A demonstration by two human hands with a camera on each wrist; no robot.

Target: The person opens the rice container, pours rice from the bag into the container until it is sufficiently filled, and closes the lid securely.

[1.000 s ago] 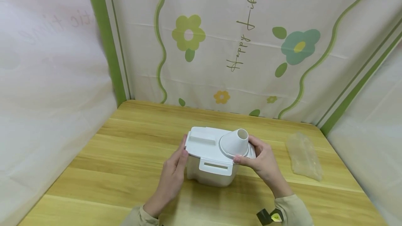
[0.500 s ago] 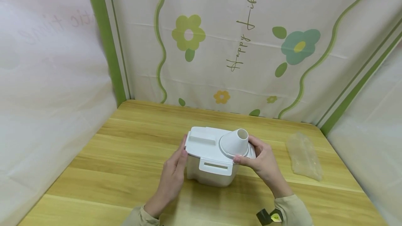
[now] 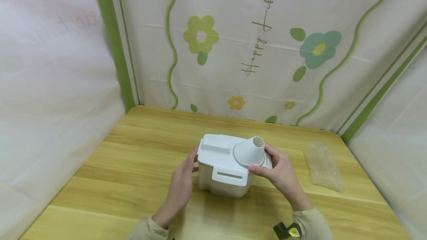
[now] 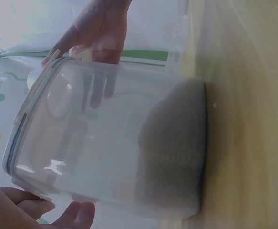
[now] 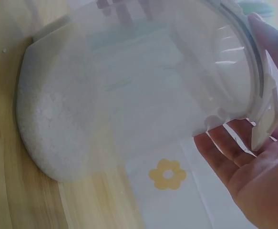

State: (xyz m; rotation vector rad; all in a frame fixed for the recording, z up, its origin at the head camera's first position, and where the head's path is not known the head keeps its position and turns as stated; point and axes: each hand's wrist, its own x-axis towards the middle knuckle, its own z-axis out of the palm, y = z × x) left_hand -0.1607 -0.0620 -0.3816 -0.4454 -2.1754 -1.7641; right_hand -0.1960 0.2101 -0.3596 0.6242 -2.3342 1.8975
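Observation:
A food storage container with a clear, frosted body stands upright on the table. Its white lid carries a cone-shaped spout on the right half and a raised bar on the left. On the near side, a slotted latch flap slants outward from the body. White grains lie heaped inside at the bottom. My left hand has its fingers curled at the container's left end, below the lid's edge. My right hand grips the right end, thumb on the lid's near edge beside the spout, fingers behind.
A crumpled clear plastic bag lies on the wooden table to the right. Printed curtains hang at the back and both sides. A small black object with a yellow label sits at the right sleeve.
The left thumb has shifted off the lid's front-left corner and in toward the left end, and that hand has turned slightly. The container and right hand stay put.

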